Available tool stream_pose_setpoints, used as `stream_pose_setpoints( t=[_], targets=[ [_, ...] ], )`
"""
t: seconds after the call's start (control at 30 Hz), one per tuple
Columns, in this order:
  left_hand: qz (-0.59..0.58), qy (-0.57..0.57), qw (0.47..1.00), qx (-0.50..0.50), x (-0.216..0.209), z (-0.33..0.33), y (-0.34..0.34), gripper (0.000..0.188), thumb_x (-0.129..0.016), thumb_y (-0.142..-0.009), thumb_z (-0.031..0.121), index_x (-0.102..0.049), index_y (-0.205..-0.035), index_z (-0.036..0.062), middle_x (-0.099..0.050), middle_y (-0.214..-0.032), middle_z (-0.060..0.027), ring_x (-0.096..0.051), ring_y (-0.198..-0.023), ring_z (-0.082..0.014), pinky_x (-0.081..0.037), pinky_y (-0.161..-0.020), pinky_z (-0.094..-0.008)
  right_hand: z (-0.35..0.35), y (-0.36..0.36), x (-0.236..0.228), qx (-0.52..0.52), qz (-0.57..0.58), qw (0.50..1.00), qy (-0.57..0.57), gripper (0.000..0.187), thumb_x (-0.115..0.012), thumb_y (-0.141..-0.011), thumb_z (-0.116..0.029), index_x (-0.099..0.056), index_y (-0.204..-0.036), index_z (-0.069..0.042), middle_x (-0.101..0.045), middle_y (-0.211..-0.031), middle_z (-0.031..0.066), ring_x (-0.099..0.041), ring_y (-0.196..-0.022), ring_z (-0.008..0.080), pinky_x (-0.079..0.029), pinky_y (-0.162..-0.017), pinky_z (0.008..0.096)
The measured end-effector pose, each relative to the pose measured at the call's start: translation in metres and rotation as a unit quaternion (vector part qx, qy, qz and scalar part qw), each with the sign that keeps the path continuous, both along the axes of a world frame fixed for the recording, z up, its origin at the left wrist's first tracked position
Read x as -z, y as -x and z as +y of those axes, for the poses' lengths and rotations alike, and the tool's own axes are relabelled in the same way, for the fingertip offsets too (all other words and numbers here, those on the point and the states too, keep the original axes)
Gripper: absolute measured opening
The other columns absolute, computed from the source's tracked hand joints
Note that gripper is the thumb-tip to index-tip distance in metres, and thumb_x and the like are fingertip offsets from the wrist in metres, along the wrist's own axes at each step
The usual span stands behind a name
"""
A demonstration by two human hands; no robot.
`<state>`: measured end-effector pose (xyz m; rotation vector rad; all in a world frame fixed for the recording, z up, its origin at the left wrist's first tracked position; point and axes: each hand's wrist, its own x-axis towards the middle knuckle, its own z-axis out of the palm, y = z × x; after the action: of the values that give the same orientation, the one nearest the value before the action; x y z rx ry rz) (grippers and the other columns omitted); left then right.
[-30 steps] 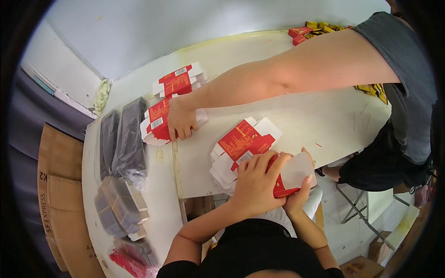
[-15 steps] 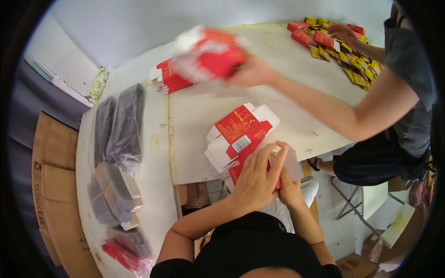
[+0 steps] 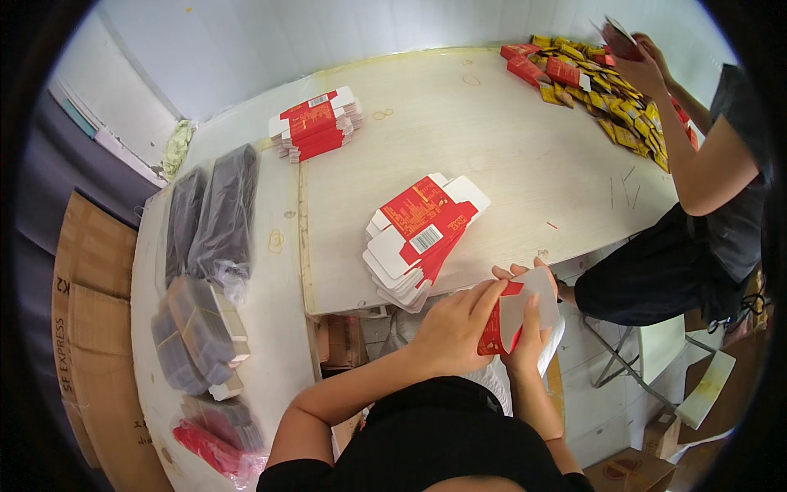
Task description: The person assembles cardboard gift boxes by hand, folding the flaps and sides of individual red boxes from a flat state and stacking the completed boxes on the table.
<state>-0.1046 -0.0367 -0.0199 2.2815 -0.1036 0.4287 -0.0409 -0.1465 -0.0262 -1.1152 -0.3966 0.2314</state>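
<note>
Both hands busy here! Left hand (image 3: pixel 452 326) grasps the red side of a box (image 3: pixel 511 315); right hand (image 3: pixel 526 343) clasps the other side, thumb against the pale panel. It's held off the near edge of the table (image 3: pixel 348 201), by a stack of flat boxes (image 3: pixel 422 225). Looks like shaping the box; next seems to want a steady hold and careful fold.

Two dark plastic-wrapped bundles (image 3: pixel 221 215) lie side by side on the left part of the surface (image 3: pixel 277 283); nearer are banded, see-through plastic boxes (image 3: pixel 197 338) and a pinkish-red plastic bag (image 3: pixel 205 451). A brown cardboard box (image 3: pixel 102 336) stands before a purple-grey curtain (image 3: pixel 39 184). At right, a pale folding chair (image 3: pixel 661 353) stands on tiled floor (image 3: pixel 589 394).
</note>
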Motion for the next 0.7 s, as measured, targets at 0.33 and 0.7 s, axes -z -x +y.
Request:
stream_pose_setpoints(
  t=[0.33, 0.7],
  targets=[
    [-0.065, -0.233, 0.970, -0.004, -0.011, 0.004, 0.003, 0.079, -0.077, -0.056, 0.017, -0.045, -0.128, 0.0048, -0.049, -0.124, -0.0117, -0.048, -0.106, -0.0292, -0.033, -0.088, -0.0445, -0.014, 0.015, 0.003, -0.065, 0.239, 0.969, 0.006, 0.053, -0.039, -0.094, -0.046, -0.045, -0.128, -0.005, -0.053, -0.126, 0.0149, -0.054, -0.113, 0.0249, -0.047, -0.093, 0.0367],
    [-0.075, -0.209, 0.975, -0.015, -0.016, 0.014, 0.009, 0.076, -0.075, -0.060, 0.018, -0.040, -0.126, 0.0014, -0.050, -0.119, -0.0132, -0.050, -0.104, -0.0296, -0.034, -0.086, -0.0446, -0.018, 0.009, -0.019, -0.094, -0.175, 0.952, 0.231, 0.074, -0.059, -0.085, -0.020, -0.021, -0.142, 0.007, -0.036, -0.141, 0.0271, -0.039, -0.130, 0.0341, -0.033, -0.105, 0.0401]
  ],
)
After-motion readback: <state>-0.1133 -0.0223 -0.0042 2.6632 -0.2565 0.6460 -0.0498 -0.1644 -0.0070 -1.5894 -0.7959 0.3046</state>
